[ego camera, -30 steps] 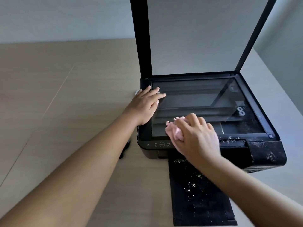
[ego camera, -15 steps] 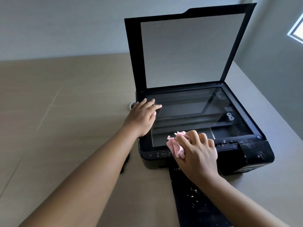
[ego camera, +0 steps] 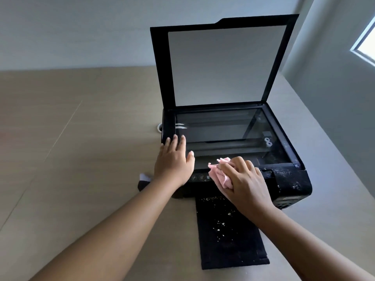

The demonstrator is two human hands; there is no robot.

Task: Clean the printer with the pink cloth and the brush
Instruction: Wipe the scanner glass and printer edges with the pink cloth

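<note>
Head view — right hand (ego camera: 246,186) fingers clamped on pink cloth (ego camera: 220,175) at printer (ego camera: 292,183) front, left hand (ego camera: 173,161) flat, fingers apart

Looks like a home office or plain room. Printer (ego camera: 233,142) on a beige desk (ego camera: 71,138), bare walls (ego camera: 81,27), window (ego camera: 367,45) at 2 o'clock.

A right hand (ego camera: 246,183) presses a pink cloth (ego camera: 220,174) on the open printer's (ego camera: 292,181) front edge; the left hand (ego camera: 174,162) lies flat on its near-left corner.
</note>
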